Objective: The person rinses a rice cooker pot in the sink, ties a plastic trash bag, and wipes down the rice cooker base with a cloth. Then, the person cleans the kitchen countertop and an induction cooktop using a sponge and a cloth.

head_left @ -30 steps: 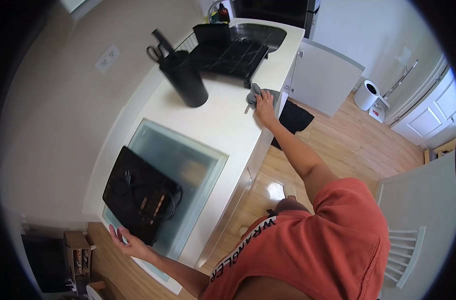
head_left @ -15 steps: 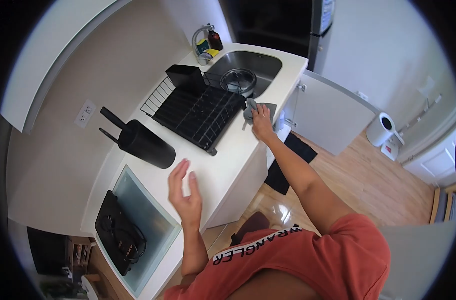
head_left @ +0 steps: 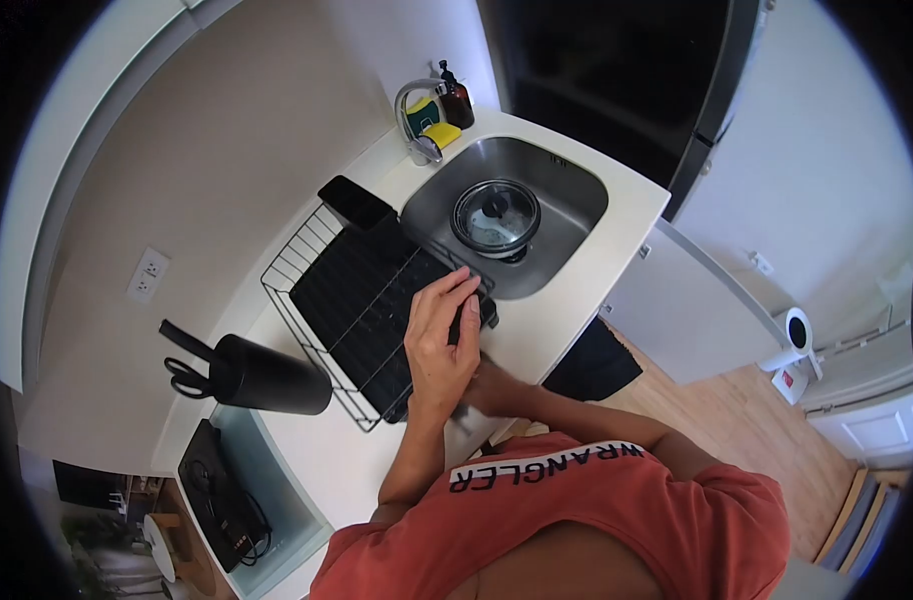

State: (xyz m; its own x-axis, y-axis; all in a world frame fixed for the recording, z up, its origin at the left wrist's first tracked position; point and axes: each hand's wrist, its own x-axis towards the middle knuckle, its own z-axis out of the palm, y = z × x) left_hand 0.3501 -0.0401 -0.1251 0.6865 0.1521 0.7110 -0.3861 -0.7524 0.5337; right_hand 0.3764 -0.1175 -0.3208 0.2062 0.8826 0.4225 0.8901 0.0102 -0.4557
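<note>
My left hand [head_left: 442, 345] hovers over the right edge of the black dish rack [head_left: 352, 310], fingers stretched out and nothing in them. Behind my left wrist, my right hand [head_left: 492, 390] is low at the counter, largely covered. A blurred bit of grey cloth [head_left: 462, 413] shows beside it; the right fingers are hidden. The rack has a wire frame, a black tray and a black utensil holder [head_left: 359, 203] at its far end. Beyond it, a pot with a glass lid [head_left: 496, 217] sits in the steel sink [head_left: 567, 205].
A black knife block [head_left: 272, 375] with a knife and scissors stands left of the rack. Near it is a black cooktop [head_left: 222, 495] with a coiled cord. A faucet [head_left: 407, 115], sponges [head_left: 439, 135] and a brown pump bottle [head_left: 457, 100] are behind the sink. A cabinet door [head_left: 687, 310] hangs open.
My right hand has come back from the counter by the sink toward my body, and the cloth has left that spot. My left hand has moved right, over the rack. The view has shifted.
</note>
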